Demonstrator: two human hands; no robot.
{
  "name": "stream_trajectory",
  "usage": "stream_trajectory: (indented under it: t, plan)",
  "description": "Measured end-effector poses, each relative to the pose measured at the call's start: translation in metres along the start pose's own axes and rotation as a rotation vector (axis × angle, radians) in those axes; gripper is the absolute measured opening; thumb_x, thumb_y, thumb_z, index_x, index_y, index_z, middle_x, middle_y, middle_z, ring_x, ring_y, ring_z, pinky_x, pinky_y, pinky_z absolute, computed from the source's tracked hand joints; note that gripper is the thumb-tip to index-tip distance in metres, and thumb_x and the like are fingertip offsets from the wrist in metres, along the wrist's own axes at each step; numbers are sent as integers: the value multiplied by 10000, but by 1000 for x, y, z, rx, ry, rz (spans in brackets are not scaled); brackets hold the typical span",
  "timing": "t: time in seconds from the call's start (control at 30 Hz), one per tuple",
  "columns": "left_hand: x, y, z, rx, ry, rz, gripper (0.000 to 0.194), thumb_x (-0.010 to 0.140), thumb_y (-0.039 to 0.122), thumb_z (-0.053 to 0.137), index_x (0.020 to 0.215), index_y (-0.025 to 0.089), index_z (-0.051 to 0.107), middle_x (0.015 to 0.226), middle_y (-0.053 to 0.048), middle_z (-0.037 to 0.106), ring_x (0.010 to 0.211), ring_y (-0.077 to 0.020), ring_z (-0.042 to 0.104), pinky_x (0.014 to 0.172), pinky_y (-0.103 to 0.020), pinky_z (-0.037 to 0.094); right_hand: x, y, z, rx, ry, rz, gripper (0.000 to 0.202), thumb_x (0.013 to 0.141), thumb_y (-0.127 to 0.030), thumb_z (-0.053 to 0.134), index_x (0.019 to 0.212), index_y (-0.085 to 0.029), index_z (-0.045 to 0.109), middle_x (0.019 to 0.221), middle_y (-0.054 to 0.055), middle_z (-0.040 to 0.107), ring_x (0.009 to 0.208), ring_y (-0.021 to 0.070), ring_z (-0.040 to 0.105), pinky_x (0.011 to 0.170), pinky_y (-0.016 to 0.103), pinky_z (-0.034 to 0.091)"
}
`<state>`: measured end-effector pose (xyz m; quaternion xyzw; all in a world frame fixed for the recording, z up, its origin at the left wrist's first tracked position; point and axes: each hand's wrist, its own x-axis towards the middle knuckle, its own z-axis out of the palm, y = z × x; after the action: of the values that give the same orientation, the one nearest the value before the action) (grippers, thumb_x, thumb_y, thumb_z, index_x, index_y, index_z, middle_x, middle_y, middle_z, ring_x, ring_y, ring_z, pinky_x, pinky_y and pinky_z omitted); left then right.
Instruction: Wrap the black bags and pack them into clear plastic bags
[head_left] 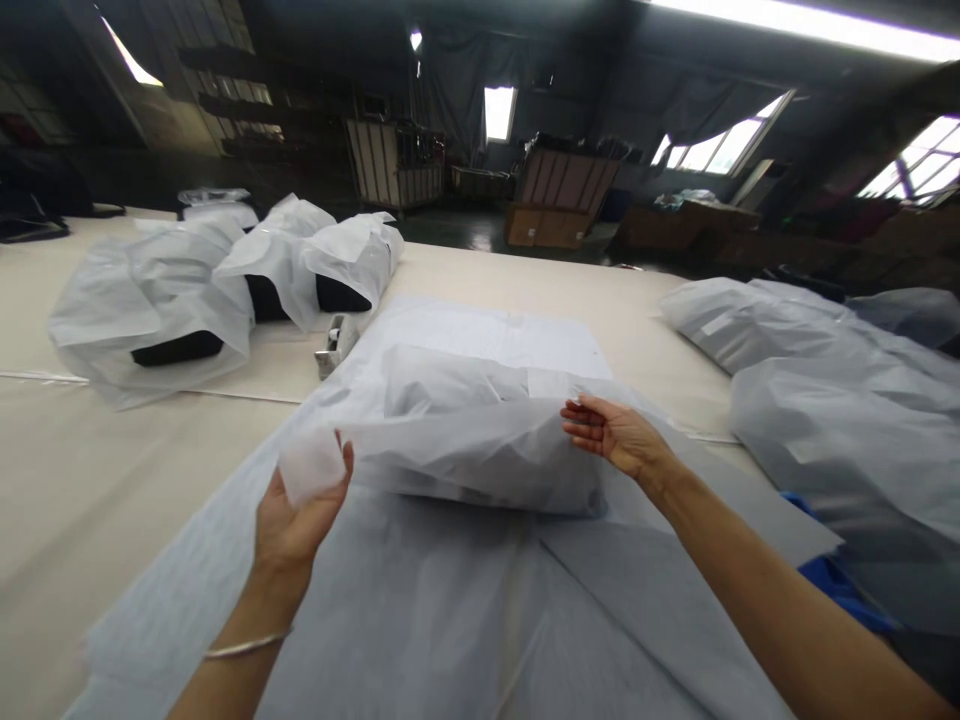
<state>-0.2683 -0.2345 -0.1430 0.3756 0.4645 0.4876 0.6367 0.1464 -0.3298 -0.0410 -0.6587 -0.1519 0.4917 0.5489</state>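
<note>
A translucent white bag (480, 450) lies before me with a bulky item inside, whose kind I cannot make out through the wrapping. My left hand (300, 510) grips the left end of the bag's open edge, and a flap of it covers part of the palm and fingers. At the opposite end, my right hand (611, 432) pinches the same edge between thumb and fingers. The edge stretches between both hands, above the near side of the item. Beneath the bag, pale thin sheets (420, 600) cover the table.
Several wrapped bundles (161, 280) with black parts showing stand at the left back. More wrapped bundles (847, 400) lie at right, near a blue item (840, 590). A small grey tool (337, 345), perhaps a tape dispenser, sits on the cream table (480, 262). Carts and cartons (547, 225) stand beyond.
</note>
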Motion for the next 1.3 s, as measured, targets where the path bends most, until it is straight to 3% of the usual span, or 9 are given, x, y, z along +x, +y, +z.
stream_trajectory:
  t: [0.1, 0.27, 0.47, 0.6, 0.73, 0.87, 1.03, 1.17, 1.3]
  plan:
    - [11, 22, 46, 142, -76, 365, 761, 920, 758, 84, 1590, 409, -11, 1651, -7, 251, 1506, -243, 291, 1159, -548, 423, -2, -1, -3, 43, 64, 12, 165, 942, -264, 588, 894, -140, 686, 1010, 127, 759, 652, 150, 705, 506, 214, 543]
    - [-4, 13, 159, 944, -507, 1103, 717, 950, 631, 476, 1569, 341, 259, 1638, -85, 278, 1531, -307, 202, 1253, -585, 199, 1, 4, 4, 26, 90, -69, 186, 949, -263, 559, 877, -138, 677, 981, 125, 753, 647, 143, 694, 528, 220, 546]
    - [38, -6, 262, 1400, -714, 1097, 487, 936, 482, 625, 1278, 140, 570, 1322, -178, 618, 1289, -316, 540, 1127, -509, 366, -11, 28, -2, -176, 93, -342, 192, 849, -339, 715, 965, -187, 716, 1069, 87, 730, 814, 208, 697, 671, 304, 562]
    - [54, 1, 280, 1404, -670, 1032, 379, 949, 482, 607, 1152, 163, 627, 1121, -131, 674, 1062, -283, 626, 897, -402, 469, -29, 56, -32, -1176, 63, -904, 588, 743, -136, 790, 1293, -283, 643, 1426, 66, 575, 1162, 316, 587, 962, 438, 472]
    - [54, 2, 284, 1384, -705, 1062, 273, 972, 421, 582, 1060, 177, 666, 1081, -114, 664, 1046, -279, 603, 897, -402, 439, -32, 70, -40, -1805, 219, -1188, 468, 896, -66, 604, 1330, -240, 591, 1267, 105, 652, 942, 243, 613, 802, 384, 428]
    - [56, 0, 286, 1362, -709, 1050, 208, 962, 387, 604, 1020, 197, 666, 1031, -79, 665, 997, -259, 605, 847, -372, 436, -15, 60, -27, -1862, 269, -1433, 148, 952, -109, 549, 977, -191, 669, 895, 67, 650, 785, 208, 536, 703, 363, 352]
    - [59, 0, 286, 1328, -687, 1012, 175, 949, 383, 626, 987, 216, 663, 1005, -53, 665, 945, -233, 613, 775, -334, 433, -19, 47, -27, -1834, 186, -1583, 210, 947, -128, 570, 752, -199, 597, 813, 32, 624, 764, 189, 500, 713, 345, 358]
    - [59, -1, 286, 1291, -675, 974, 155, 934, 366, 645, 958, 215, 665, 975, -44, 673, 917, -225, 620, 741, -318, 429, -37, 41, -33, -1742, 238, -1629, 194, 952, -94, 522, 812, -179, 626, 1131, 86, 668, 1101, 223, 541, 961, 374, 398]
    - [60, -1, 287, 1275, -669, 954, 171, 939, 377, 630, 954, 211, 668, 972, -49, 680, 905, -222, 624, 730, -313, 433, -24, 21, -23, -1735, 271, -1547, 331, 923, -80, 540, 1233, -162, 621, 1428, 141, 534, 1310, 268, 448, 1038, 405, 381]
